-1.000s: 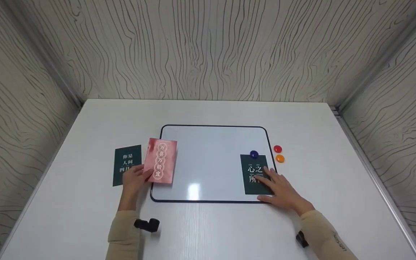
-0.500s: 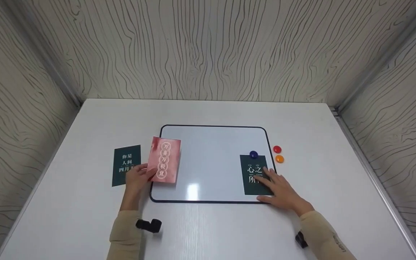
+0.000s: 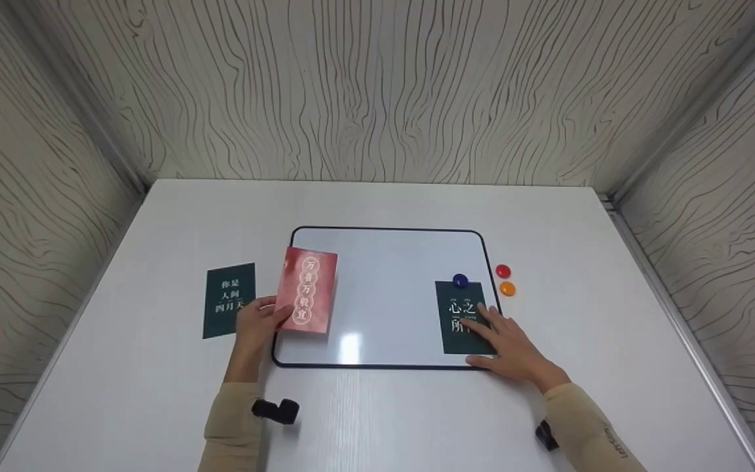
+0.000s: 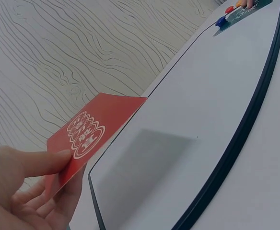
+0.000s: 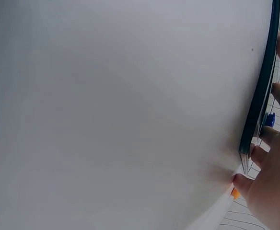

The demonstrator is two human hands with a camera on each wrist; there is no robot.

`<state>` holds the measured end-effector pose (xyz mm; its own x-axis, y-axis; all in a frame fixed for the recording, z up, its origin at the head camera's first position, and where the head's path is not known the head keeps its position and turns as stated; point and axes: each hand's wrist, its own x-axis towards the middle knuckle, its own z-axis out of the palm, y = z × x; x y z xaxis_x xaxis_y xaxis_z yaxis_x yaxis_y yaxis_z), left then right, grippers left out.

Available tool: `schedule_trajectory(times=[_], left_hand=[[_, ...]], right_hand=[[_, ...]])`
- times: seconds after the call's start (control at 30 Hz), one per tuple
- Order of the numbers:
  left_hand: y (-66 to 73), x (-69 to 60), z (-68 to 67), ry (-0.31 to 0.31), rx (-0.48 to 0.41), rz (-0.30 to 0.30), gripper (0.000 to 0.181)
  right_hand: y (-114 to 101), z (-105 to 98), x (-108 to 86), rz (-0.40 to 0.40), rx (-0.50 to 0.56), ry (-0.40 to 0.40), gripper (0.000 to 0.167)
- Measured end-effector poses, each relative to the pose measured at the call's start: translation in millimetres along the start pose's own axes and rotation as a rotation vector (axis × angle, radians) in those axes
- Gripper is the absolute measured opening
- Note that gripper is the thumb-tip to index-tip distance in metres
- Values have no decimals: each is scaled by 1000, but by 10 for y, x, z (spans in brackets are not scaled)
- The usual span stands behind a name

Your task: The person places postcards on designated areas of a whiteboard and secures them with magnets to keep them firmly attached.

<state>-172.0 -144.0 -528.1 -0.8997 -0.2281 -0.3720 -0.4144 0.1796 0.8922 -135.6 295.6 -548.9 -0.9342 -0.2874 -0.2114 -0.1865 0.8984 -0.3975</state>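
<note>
A pink-red card [image 3: 307, 288] is pinched at its lower left corner by my left hand [image 3: 259, 324]. In the left wrist view the card [image 4: 94, 124] is tilted above the whiteboard, casting a shadow, thumb on its printed face. My right hand [image 3: 508, 347] rests with spread fingers on a dark green card [image 3: 456, 337] at the right of the whiteboard [image 3: 384, 288]. A blue magnet [image 3: 460, 280] sits on that card's top edge. In the right wrist view the right hand [image 5: 276, 177] is at the board's dark rim [image 5: 261, 96].
Another dark green card [image 3: 220, 321] lies on the table [image 3: 377, 419] left of the board. A red magnet [image 3: 503, 271] and an orange magnet [image 3: 508, 288] lie just right of the board. Patterned walls [image 3: 364, 92] stand behind and at both sides.
My left hand has moved right with the pink-red card, farther over the whiteboard, uncovering more of the left green card. The right hand has stayed in place.
</note>
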Motion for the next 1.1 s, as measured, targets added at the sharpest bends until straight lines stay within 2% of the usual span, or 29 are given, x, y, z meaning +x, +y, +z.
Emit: schedule_trajectory(times=[0.53, 0.83, 1.1], left_hand=[[48, -13, 56, -23, 45, 10, 51], [69, -22, 121, -24, 24, -17, 44], [88, -49, 188, -23, 37, 10, 39]], right_hand=[[-8, -5, -11, 8, 19, -8, 70], [-1, 7, -4, -19, -14, 16, 69], [-2, -1, -2, -10, -7, 14, 69]])
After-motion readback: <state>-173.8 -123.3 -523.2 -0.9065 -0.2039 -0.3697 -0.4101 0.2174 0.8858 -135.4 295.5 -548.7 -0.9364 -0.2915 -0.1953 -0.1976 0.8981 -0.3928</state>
